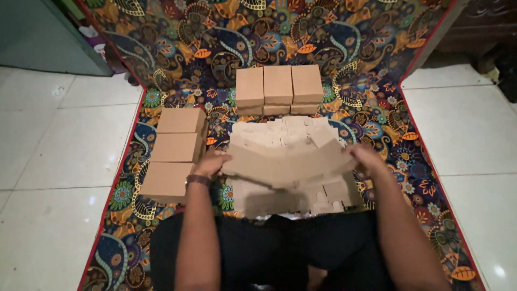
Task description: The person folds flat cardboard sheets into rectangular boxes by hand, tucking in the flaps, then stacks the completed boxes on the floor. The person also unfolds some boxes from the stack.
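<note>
Just above the pile of flat cardboard blanks [285, 161], a single cardboard blank [288, 164] is held up by both hands. Its long axis runs from left to right across the view, and it is bowed, with the middle sagging and the two ends raised. The left end is gripped by the left hand [211, 163], whose fingers [218, 159] are curled and closed on the edge; a dark band is worn on that wrist. The right end is gripped by the right hand [367, 159], its fingers closed over the edge, though the fingertips themselves are blurred. The pile beneath is spread loosely on a patterned mat [377, 81], directly in front of the seated person's dark-clothed legs. Beyond the pile, a row of three folded brown boxes [278, 86] is set side by side. To the left of the pile, three more brown boxes [175, 151] are lined up in a column, one behind another. The mat is laid on a white tiled floor [54, 151], seen on both sides of the pile.
</note>
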